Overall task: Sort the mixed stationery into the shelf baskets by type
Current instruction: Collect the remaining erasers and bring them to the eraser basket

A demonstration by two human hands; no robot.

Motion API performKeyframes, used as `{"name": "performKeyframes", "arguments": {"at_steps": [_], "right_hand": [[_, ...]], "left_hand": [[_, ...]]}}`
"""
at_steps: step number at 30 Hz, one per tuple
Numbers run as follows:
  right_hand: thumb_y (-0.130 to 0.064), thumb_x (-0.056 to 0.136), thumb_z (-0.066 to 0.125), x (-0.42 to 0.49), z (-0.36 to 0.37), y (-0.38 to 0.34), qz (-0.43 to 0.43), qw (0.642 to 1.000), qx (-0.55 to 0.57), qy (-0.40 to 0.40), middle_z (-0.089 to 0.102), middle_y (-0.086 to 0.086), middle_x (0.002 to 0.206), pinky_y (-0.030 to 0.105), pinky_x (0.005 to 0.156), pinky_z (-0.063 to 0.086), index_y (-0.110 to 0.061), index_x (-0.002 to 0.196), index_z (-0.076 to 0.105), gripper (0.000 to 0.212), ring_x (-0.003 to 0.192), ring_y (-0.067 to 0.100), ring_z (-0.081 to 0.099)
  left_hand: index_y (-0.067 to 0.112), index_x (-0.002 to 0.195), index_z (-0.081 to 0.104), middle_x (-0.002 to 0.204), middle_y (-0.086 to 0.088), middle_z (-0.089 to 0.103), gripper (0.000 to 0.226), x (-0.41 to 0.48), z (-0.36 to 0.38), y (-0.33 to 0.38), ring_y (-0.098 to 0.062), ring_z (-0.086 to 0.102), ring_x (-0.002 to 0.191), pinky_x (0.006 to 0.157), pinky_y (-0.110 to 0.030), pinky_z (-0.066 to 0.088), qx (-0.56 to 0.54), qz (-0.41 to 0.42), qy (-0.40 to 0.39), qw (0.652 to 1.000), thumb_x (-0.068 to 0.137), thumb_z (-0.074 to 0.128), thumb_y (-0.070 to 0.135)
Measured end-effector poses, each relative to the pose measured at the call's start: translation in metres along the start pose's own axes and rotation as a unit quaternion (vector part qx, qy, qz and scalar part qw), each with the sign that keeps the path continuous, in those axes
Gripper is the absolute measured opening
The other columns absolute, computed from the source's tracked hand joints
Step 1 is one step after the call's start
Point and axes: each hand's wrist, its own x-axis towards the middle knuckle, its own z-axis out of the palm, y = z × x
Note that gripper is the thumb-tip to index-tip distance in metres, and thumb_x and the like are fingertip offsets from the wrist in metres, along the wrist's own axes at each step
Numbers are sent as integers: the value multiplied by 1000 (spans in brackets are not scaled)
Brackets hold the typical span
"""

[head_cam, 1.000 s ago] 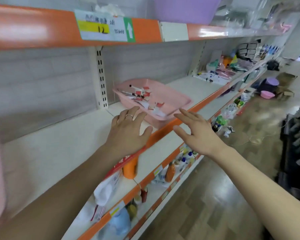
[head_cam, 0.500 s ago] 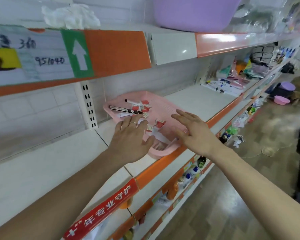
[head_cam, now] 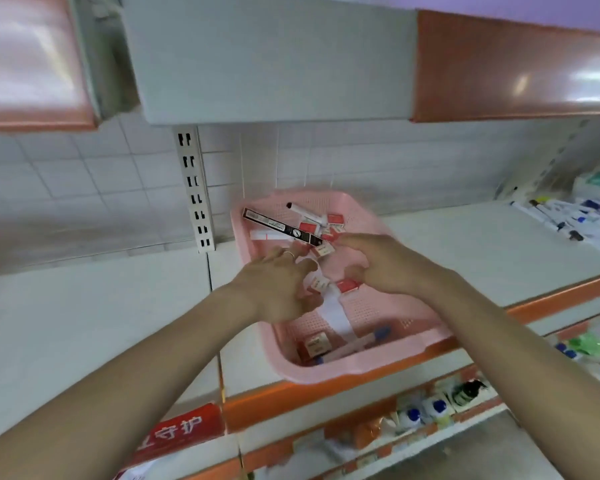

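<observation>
A pink perforated basket [head_cam: 361, 372] stands at the shelf's front edge. It holds mixed stationery: a long black box [head_cam: 281, 232], a white marker [head_cam: 305, 214], several small red-and-white boxes [head_cam: 314, 344], a white paper strip [head_cam: 336, 317] and a blue-capped pen [head_cam: 378, 332]. My left hand [head_cam: 274, 285], wearing a ring, reaches over the basket's left rim with its fingers spread above the items. My right hand [head_cam: 388, 265] is over the basket's middle, with its index finger stretched toward the black box's end. Neither hand plainly holds anything.
The upper shelf's grey and orange front [head_cam: 274, 64] hangs close overhead. A slotted upright [head_cam: 196, 188] stands behind the basket on the left. Loose markers and tubes [head_cam: 568, 220] lie on the shelf at right. Bottles [head_cam: 426, 410] fill the lower shelf, beside a red banner [head_cam: 177, 431].
I have moved closer to the pink basket. Both hands went from hovering at its near edge to reaching inside, over the stationery.
</observation>
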Motion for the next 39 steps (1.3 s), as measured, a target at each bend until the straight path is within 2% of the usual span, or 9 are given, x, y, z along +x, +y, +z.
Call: {"name": "performKeyframes", "arguments": {"at_steps": [5, 8, 11, 14, 19, 23, 30, 35, 39], "right_hand": [[-35, 87, 71, 28, 8, 27, -16, 984, -106, -144, 57, 0, 136, 37, 94, 48, -36, 141, 48, 59, 113, 21, 56], [-31, 84, 75, 35, 25, 35, -60, 987, -105, -110, 59, -5, 126, 36, 92, 47, -35, 129, 60, 48, 106, 19, 56], [-37, 81, 77, 39, 29, 41, -70, 987, -90, -109, 59, -10, 112, 35, 83, 46, -36, 114, 65, 35, 96, 15, 54], [-41, 81, 76, 38, 29, 44, -77, 987, -93, -109, 57, -11, 108, 39, 87, 48, -36, 107, 65, 30, 97, 16, 54], [-50, 79, 70, 33, 29, 46, -75, 990, -83, -91, 57, -14, 108, 46, 86, 51, -37, 101, 63, 26, 99, 17, 55], [-49, 77, 70, 32, 29, 47, -92, 992, -49, -72, 52, -21, 101, 47, 86, 51, -41, 92, 59, 20, 98, 13, 54], [-46, 79, 71, 31, 26, 44, -103, 994, -15, -43, 49, -20, 103, 46, 87, 51, -39, 91, 58, 19, 97, 12, 53], [-48, 80, 70, 31, 27, 45, -106, 993, -15, -38, 49, -19, 105, 46, 87, 51, -36, 102, 62, 26, 100, 12, 52], [-46, 80, 74, 32, 25, 47, -114, 993, -6, -39, 50, -18, 104, 43, 89, 50, -37, 96, 62, 22, 98, 11, 52]], "left_hand": [[46, 151, 26, 161, 1, 25, 53, 18, 12, 24, -29, 36, 143, 105, -49, 40, 63, -22, -60, 996, 100, 38, 54], [46, 153, 21, 159, 0, 30, 54, 23, 23, 29, -28, 37, 142, 102, -46, 43, 123, -31, -79, 989, 102, 40, 43], [37, 146, 37, 141, -3, 48, 44, 24, 26, 26, -27, 51, 127, 83, -38, 45, 119, -39, -42, 991, 102, 43, 39], [27, 133, 49, 127, -2, 54, 32, 22, 26, 29, -27, 56, 118, 74, -34, 39, 147, -53, -25, 987, 102, 47, 34], [24, 134, 44, 126, -2, 58, 33, 24, 26, 31, -26, 58, 116, 72, -34, 37, 177, -66, 4, 982, 102, 48, 26], [35, 156, 17, 151, -5, 40, 58, 27, 26, 34, -29, 45, 134, 93, -42, 45, 172, -67, -65, 981, 104, 43, 38], [26, 131, 45, 118, -6, 52, 39, 25, 22, 37, -30, 56, 110, 72, -37, 40, 122, -80, -14, 989, 94, 55, 17], [39, 126, 51, 110, 3, 47, 39, 10, 8, 46, -27, 56, 104, 76, -32, 39, 29, -59, -14, 998, 88, 55, 30], [41, 122, 55, 110, 4, 47, 33, -2, 12, 59, -25, 55, 98, 71, -31, 35, 47, -29, -48, 997, 90, 58, 37]]}}
